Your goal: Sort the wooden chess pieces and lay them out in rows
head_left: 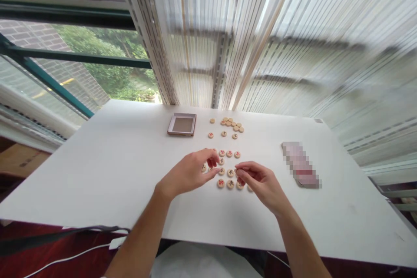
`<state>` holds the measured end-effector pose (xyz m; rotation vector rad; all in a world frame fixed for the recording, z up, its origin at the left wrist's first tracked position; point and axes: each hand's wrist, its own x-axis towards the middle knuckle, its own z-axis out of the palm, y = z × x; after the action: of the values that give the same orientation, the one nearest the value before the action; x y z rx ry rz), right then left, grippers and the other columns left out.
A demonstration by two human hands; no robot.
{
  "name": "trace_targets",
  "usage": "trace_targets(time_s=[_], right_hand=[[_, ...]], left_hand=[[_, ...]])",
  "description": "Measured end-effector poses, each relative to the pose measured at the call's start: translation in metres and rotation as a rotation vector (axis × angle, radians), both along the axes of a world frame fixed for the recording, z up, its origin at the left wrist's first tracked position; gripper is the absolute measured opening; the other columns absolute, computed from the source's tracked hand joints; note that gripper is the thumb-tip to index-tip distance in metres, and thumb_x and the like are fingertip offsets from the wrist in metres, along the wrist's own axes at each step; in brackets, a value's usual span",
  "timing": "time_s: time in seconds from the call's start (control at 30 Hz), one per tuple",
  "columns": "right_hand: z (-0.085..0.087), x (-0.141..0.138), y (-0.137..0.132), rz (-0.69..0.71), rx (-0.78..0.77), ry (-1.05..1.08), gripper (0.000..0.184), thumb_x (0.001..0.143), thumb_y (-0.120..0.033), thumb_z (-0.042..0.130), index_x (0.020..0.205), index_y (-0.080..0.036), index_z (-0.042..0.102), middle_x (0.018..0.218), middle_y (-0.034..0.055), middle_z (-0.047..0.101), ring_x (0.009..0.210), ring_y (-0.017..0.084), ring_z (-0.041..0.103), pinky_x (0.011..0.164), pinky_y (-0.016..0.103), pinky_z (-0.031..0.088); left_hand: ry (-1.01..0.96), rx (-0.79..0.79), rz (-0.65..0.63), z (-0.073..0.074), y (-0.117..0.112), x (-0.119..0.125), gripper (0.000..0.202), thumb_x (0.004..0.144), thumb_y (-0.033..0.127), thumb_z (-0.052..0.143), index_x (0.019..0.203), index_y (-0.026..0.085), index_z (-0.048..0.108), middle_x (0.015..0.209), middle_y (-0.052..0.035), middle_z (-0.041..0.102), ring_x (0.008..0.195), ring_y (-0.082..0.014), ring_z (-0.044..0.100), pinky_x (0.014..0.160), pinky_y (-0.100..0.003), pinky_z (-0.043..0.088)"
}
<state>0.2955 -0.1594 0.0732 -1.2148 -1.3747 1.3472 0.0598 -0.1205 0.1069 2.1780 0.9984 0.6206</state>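
Round wooden xiangqi pieces with red or black characters lie in rows on the white table (130, 169). My left hand (192, 169) hovers over the left end of these rows, thumb and fingers apart, with nothing between them. It hides some pieces beneath it. My right hand (259, 178) is pinched at the right end of a row, thumb and forefinger closed around a xiangqi piece (239, 172) that is mostly covered by the fingers. Just left of those fingertips is a black-marked piece (230, 173). A red-marked piece (220, 183) begins the nearest row.
Behind the rows, several pieces (233, 124) lie clustered, most with blank faces up. A shallow open box (182, 124) stands at the back left. To the right lies a blurred-out flat object (301, 165). A string curtain (208, 39) hangs along the table's far edge.
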Motion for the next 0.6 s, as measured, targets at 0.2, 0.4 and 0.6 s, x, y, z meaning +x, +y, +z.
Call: trace_targets(time_s=[0.2, 0.4, 0.6], right_hand=[[-0.035, -0.013, -0.048, -0.019, -0.112, 0.120, 0.032, 0.084, -0.042, 0.076, 0.107, -0.021, 0.069, 0.089, 0.0052, 0.074, 0.086, 0.022, 0.073, 0.085, 0.039, 0.060], [-0.054, -0.036, -0.061, -0.044, -0.166, 0.198, 0.037, 0.083, -0.042, 0.078, 0.111, -0.023, 0.067, 0.087, 0.0043, 0.074, 0.095, 0.025, 0.075, 0.095, 0.043, 0.058], [-0.058, -0.050, -0.062, -0.077, -0.094, 0.069, 0.035, 0.084, -0.042, 0.075, 0.113, -0.023, 0.070, 0.099, 0.0073, 0.074, 0.088, 0.023, 0.073, 0.086, 0.040, 0.062]], left_hand=[[-0.018, 0.085, 0.238, -0.064, -0.051, -0.030, 0.014, 0.091, 0.021, 0.062, 0.105, 0.024, 0.061, 0.107, -0.0039, 0.065, 0.105, -0.0216, 0.062, 0.095, -0.038, 0.052], [0.013, 0.186, 0.289, -0.101, -0.062, -0.034, 0.022, 0.089, 0.016, 0.064, 0.109, 0.024, 0.061, 0.116, -0.0070, 0.064, 0.112, -0.0247, 0.060, 0.100, -0.045, 0.051], [0.035, 0.226, 0.302, -0.110, -0.064, -0.034, 0.018, 0.090, 0.018, 0.062, 0.107, 0.024, 0.062, 0.111, -0.0068, 0.067, 0.106, -0.0250, 0.062, 0.096, -0.046, 0.053]])
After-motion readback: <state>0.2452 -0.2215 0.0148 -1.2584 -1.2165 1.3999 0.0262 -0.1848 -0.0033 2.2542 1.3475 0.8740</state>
